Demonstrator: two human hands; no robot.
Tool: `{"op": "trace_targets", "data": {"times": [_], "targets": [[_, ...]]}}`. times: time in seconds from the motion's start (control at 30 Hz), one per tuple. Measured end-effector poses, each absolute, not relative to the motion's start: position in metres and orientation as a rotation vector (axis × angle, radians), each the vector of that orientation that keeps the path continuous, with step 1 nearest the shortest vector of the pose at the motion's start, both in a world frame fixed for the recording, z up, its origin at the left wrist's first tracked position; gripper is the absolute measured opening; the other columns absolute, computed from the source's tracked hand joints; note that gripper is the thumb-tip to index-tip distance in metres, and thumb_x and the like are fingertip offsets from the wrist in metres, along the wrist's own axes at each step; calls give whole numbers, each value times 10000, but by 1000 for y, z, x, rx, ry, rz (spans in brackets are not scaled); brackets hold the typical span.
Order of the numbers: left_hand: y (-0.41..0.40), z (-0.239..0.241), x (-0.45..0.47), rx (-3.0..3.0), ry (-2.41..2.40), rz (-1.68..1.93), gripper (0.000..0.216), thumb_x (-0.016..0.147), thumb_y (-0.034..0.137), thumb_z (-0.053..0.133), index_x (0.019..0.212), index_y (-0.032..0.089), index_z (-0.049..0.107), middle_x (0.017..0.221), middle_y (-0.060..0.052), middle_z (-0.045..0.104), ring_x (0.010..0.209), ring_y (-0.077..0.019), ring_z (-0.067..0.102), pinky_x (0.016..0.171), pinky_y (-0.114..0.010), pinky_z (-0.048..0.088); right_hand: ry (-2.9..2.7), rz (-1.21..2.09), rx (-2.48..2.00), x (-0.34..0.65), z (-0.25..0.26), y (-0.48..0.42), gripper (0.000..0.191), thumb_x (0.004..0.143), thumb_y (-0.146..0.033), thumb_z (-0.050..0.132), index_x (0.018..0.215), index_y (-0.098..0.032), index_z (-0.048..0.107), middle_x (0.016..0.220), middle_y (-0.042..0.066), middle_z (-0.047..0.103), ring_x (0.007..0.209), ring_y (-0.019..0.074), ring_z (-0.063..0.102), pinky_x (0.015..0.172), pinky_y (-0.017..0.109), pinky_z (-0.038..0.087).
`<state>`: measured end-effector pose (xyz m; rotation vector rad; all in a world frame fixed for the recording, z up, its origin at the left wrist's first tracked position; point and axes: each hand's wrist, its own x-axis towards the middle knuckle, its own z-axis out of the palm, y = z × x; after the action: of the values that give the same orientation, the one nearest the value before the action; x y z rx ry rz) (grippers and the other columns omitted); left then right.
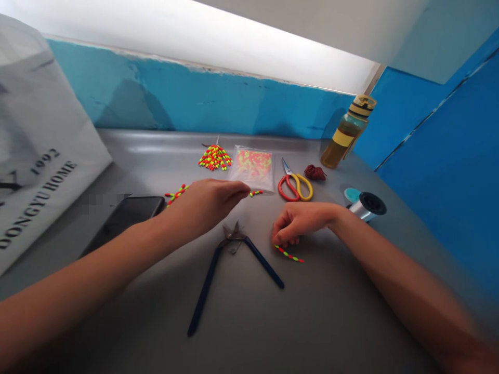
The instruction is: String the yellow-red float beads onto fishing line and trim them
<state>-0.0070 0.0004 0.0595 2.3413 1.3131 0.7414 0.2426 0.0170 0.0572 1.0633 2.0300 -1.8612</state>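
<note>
My left hand (216, 200) reaches over the middle of the table with its fingers stretched out. Just past its fingertips shows a short row of red and yellow-green beads (256, 193); whether the fingers touch it I cannot tell. Curled close to the tabletop, my right hand (290, 223) pinches a short string of beads (288, 254), which trails out below the fingers. Between the hands lie cutting pliers (234, 237) with dark blue handles spread apart. More beads (177, 193) are partly hidden behind my left hand.
Along the back are a bead bundle (215, 158), a clear bag of beads (254, 165), red-and-yellow-handled scissors (295, 183), dark red cord (315, 172) and a bottle (346, 135). A spool (368, 206) stands right. A phone (125, 221) and white bag (42, 145) occupy the left.
</note>
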Motion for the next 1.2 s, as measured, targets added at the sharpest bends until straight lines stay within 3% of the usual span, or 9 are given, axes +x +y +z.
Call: {"op": "trace_targets", "data": {"times": [0.2,0.3,0.4,0.5,0.63,0.77,0.9,1.03,1.2], "targets": [[-2,70,1,1992,1263,711,288,873,485,632,977,250,763,895,-13,787,808,-200,715,730,-292,522,2066,-1872,1046,242,62,13,210,807,-333,732,919,-158,760,779,4,713,637,88,621,608,194,506],[-2,73,3,1771,1189,784,263,826,443,681,958,225,744,898,-33,788,809,-204,725,755,-313,559,2126,-1909,1028,245,72,9,263,826,-403,737,915,-157,756,742,3,700,579,80,588,522,181,457],[-1,72,4,1598,1135,877,320,800,434,710,1021,206,669,926,-58,788,806,-212,733,739,-335,578,2340,-2073,1168,245,82,6,450,877,-574,643,756,-148,721,553,-24,579,443,67,454,408,199,330],[0,69,6,1480,1114,886,433,760,431,766,1077,216,563,871,-49,784,749,-208,727,683,-332,574,2715,-2200,1568,239,85,5,542,934,-636,523,699,-165,653,473,-57,443,413,68,341,401,225,254],[-1,67,7,1423,1098,819,445,735,436,799,1023,220,538,838,-42,773,679,-182,694,597,-289,528,3136,-1764,1869,228,80,2,338,932,-498,613,888,-169,679,573,-51,504,506,84,407,479,236,312],[-3,69,9,1458,1059,755,340,715,406,816,892,197,614,745,-12,730,643,-147,651,577,-254,495,3122,-1418,1793,222,77,-4,350,950,-436,578,751,-158,655,590,-36,515,538,87,434,517,246,325],[-4,68,10,1489,1049,723,277,735,398,794,879,188,683,768,-21,730,639,-136,637,589,-260,505,2873,-1683,1819,218,77,-8,346,933,-448,581,777,-160,692,551,-39,511,501,88,453,496,242,343],[-4,61,9,1517,1034,678,291,777,420,754,959,199,703,877,-49,768,668,-140,648,612,-276,529,2683,-2064,1860,217,78,-7,204,862,-371,670,846,-172,714,636,-27,588,523,85,468,487,232,367],[-5,56,9,1512,1011,639,290,806,436,723,968,196,701,907,-64,776,671,-139,644,623,-282,528,2647,-2236,1772,215,75,-6,170,852,-334,673,812,-170,688,751,11,671,596,96,540,512,226,410]]}}
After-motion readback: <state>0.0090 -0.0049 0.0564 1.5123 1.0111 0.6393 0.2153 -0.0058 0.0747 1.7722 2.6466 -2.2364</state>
